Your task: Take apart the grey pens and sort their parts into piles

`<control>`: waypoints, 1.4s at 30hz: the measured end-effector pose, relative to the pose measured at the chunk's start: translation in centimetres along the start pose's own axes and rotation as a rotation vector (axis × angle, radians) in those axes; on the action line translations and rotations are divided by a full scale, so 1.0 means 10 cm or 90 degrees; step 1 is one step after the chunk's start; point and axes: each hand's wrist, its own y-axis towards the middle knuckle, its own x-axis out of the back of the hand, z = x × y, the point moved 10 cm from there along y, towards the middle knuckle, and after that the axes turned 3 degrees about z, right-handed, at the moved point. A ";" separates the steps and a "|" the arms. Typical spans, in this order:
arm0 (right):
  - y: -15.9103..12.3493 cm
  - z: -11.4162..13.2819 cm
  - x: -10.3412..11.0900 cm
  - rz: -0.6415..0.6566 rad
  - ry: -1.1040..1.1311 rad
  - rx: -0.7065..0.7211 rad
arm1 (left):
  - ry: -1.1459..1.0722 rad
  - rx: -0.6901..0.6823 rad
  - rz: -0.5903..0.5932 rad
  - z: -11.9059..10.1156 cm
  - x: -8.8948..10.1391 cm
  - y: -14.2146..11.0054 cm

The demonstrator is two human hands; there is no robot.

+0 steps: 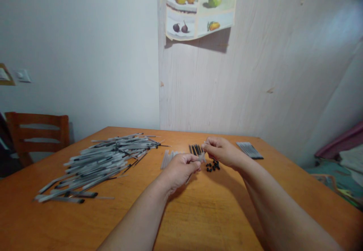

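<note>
My left hand (180,171) is closed, thumb and fingertips pinching a small translucent tube (202,158), which looks like a clear pen barrel. Just to the right and slightly higher, my right hand (220,151) is pinched near the far end of that tube; what lies between its fingertips is too small to make out. Beyond the hands lies a row of thin dark pen refills (194,149). Several clear barrels (166,159) lie side by side at the left hand's far side, partly covered by it. Small black caps (212,166) are scattered below the right hand.
A large loose heap of clear, black-ended pens (104,162) spreads over the left of the wooden table (198,220). At the back right lies a neat row of pens (250,151). A wooden chair (39,133) stands at left, and a fruit picture sheet (200,13) hangs on the wall.
</note>
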 end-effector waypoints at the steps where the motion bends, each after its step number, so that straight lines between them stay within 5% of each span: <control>1: 0.00 0.02 0.01 -0.007 -0.024 0.008 | 0.006 -0.001 -0.002 0.00 0.00 0.00; 11: 0.02 0.00 -0.03 0.008 -0.044 0.028 | 0.034 -0.018 0.006 0.00 -0.01 0.02; 27: -0.04 0.00 0.00 0.060 0.178 0.003 | 0.000 0.001 -0.001 -0.03 0.02 -0.01; 42: 0.01 0.01 -0.02 0.019 -0.061 0.026 | 0.040 -0.021 0.004 -0.03 0.00 0.00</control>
